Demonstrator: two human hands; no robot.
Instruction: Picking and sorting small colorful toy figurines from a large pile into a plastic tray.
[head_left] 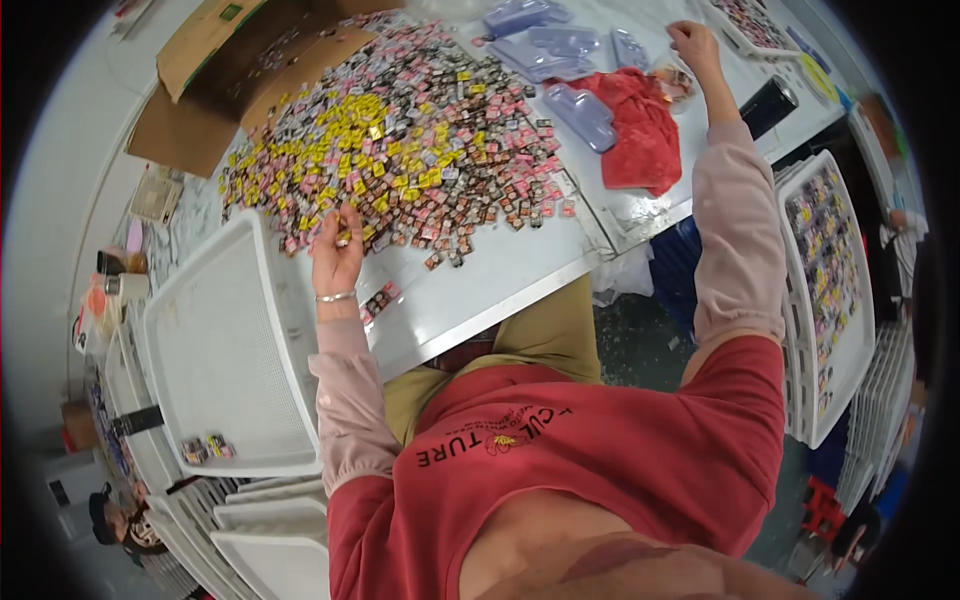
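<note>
A wide heap of small square pieces [400, 140] in pink, yellow, black and brown covers the metal table. At the heap's near left edge is my left hand [337, 250], fingers curled together around what looks like a small yellow piece. A short row of pink and dark pieces [380, 301] lies on the table just right of that wrist. My right hand [693, 45] is stretched to the far right, above the table beyond a red cloth [640, 130]. Its fingers are bent inward, and anything in them is too small to make out. A clear plastic bag [675, 85] lies below it.
An open cardboard box [190, 130] stands behind the heap at left. A white tray [300, 400] with a few pieces leans left of the table; stacked trays [868, 330] stand at right. Clear blue plastic moulds [580, 115] and a black cylinder [768, 107] lie at far right.
</note>
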